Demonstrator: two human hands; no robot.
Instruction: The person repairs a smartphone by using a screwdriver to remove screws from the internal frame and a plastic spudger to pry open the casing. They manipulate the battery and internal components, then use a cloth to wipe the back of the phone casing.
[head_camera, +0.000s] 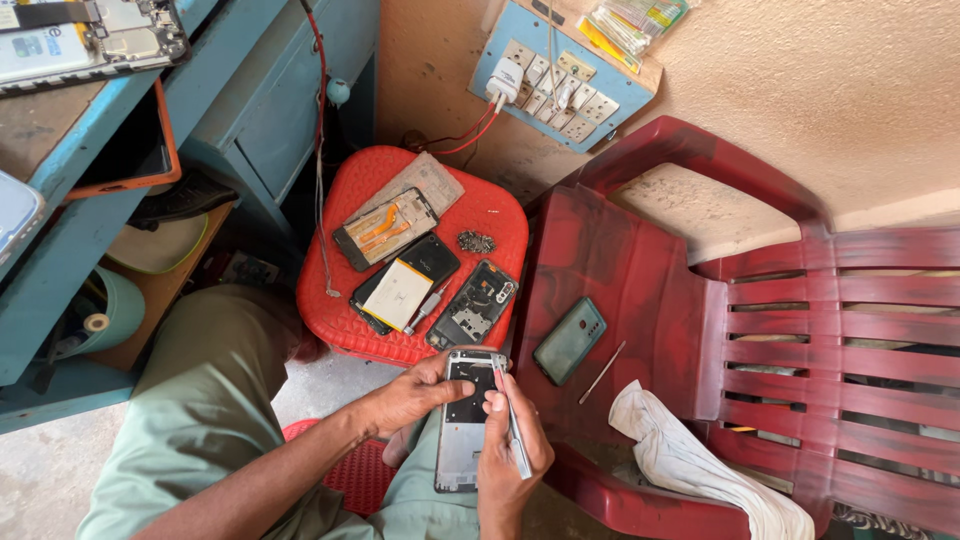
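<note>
My left hand (415, 393) grips the upper left side of an opened phone (462, 440) that lies face down on my lap, its back cover off and the inner parts showing. My right hand (510, 450) holds a thin silver tool (515, 440) against the phone's right edge, the tip near its top. Just beyond, a red plastic stool (500, 215) carries several phone parts: a battery (398, 294), a dark phone frame (473, 303), a panel with orange flex cables (385, 228) and a small pile of screws (476, 241).
A dark red plastic chair (640, 270) at the right holds a green phone case (569, 340), a thin metal stick (603, 371) and a white cloth (690, 460). A blue wall switchboard (560, 75) has a white charger plugged in. A blue workbench (90, 220) at the left holds more phones.
</note>
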